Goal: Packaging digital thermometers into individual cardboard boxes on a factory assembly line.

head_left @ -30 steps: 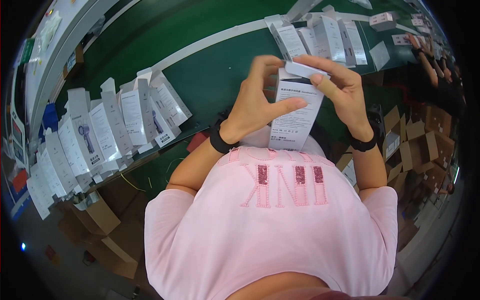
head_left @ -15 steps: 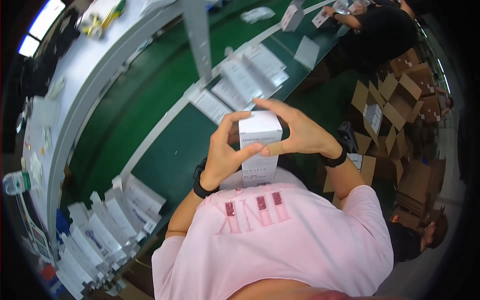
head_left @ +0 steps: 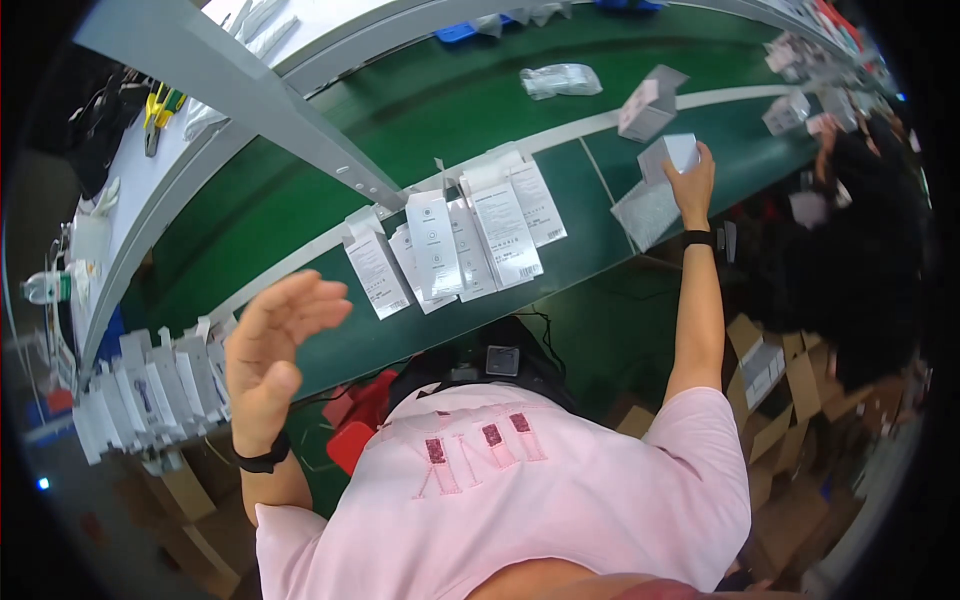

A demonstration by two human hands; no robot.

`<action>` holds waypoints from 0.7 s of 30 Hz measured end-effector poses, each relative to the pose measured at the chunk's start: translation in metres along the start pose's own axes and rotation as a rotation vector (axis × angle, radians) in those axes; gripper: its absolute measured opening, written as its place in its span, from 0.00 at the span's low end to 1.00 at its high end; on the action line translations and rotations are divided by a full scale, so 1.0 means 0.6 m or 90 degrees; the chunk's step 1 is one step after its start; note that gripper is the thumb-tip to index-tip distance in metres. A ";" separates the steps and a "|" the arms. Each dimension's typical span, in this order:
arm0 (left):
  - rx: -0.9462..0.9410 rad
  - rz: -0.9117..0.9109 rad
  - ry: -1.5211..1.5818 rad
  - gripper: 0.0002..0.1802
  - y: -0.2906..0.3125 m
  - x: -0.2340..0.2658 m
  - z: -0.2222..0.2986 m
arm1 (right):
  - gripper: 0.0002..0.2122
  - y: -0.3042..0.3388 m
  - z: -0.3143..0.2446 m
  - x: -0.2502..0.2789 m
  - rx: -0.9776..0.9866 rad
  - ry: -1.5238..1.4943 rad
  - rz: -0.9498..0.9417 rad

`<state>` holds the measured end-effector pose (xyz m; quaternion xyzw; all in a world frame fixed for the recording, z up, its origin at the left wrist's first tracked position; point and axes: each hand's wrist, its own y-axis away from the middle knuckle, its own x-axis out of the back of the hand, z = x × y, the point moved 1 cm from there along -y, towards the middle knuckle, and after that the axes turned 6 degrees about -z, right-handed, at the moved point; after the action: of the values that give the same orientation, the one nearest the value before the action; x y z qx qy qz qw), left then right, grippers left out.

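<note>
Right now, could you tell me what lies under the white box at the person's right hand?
The white box rests on the green belt; the right hand covers its near edge.

I saw my right hand [head_left: 692, 182] gripping a white box [head_left: 668, 155] on the green belt [head_left: 440, 110]; my left hand [head_left: 272, 350] hovered open, near the belt's edge.

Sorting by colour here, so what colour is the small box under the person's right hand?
White, seen in the head view: the small box under the right hand.
</note>
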<state>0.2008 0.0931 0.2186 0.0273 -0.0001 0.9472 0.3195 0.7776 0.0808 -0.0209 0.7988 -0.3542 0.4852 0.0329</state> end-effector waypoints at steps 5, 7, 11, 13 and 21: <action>0.164 0.109 0.046 0.37 0.009 -0.047 -0.049 | 0.34 -0.032 -0.065 -0.072 0.086 0.232 0.126; 0.207 0.173 0.118 0.33 0.008 -0.065 -0.067 | 0.27 -0.040 -0.174 -0.099 0.246 0.003 0.086; 0.242 0.157 0.212 0.26 -0.039 -0.103 -0.098 | 0.26 -0.133 -0.262 -0.313 0.449 -0.026 -0.077; 0.245 0.166 0.203 0.25 -0.044 -0.107 -0.114 | 0.28 -0.181 -0.255 -0.435 0.510 0.197 -0.080; 0.256 0.224 0.165 0.31 -0.043 -0.114 -0.146 | 0.25 -0.195 -0.289 -0.336 0.295 -0.233 -0.499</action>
<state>0.2664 0.0738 0.1274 -0.0316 0.2235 0.9646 0.1360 0.6613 0.3444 -0.0563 0.9305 0.0904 0.3537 -0.0284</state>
